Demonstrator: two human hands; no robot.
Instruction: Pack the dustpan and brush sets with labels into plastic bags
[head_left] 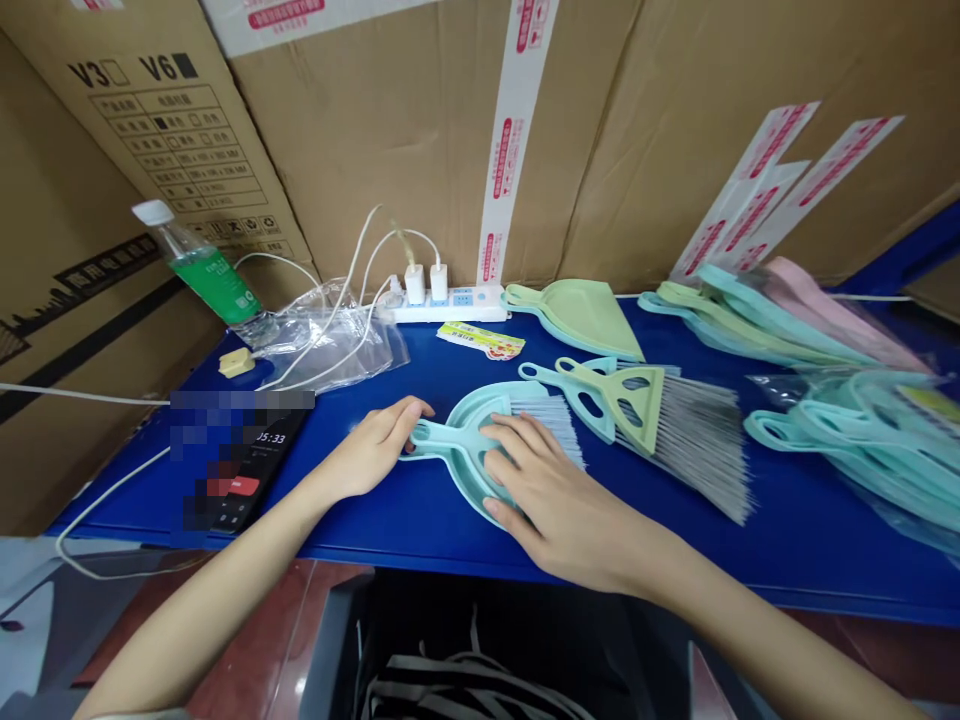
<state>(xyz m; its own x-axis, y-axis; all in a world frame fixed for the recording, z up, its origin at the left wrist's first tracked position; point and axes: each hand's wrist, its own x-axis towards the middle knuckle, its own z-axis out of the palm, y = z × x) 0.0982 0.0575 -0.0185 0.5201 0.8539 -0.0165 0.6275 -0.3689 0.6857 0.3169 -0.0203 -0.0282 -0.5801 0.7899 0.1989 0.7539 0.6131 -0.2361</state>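
Note:
A light-blue dustpan (pixel 461 478) lies on the blue table in front of me, with a light-blue hand brush (pixel 469 437) nested on it. The brush's pale bristles point right. My left hand (pixel 379 445) is closed around the handle ends of both, its fingertips partly hidden. Over the brush head rests my right hand (pixel 540 485), fingers spread, the thumb by the near rim of the dustpan. Just right of it lie a green hand brush (pixel 626 400) and another light-blue brush (pixel 589 400), overlapping, with grey bristles. Behind them are a green dustpan (pixel 581 310) and a blue one beneath it.
Stacked dustpans (pixel 757 325) and bagged blue sets (pixel 862 430) occupy the right side. A power strip (pixel 450 303) with chargers stands along the cardboard boxes (pixel 420 120). To the left are a bottle (pixel 206 275), clear plastic bag (pixel 330 345), phone (pixel 255 470) and loose white cables.

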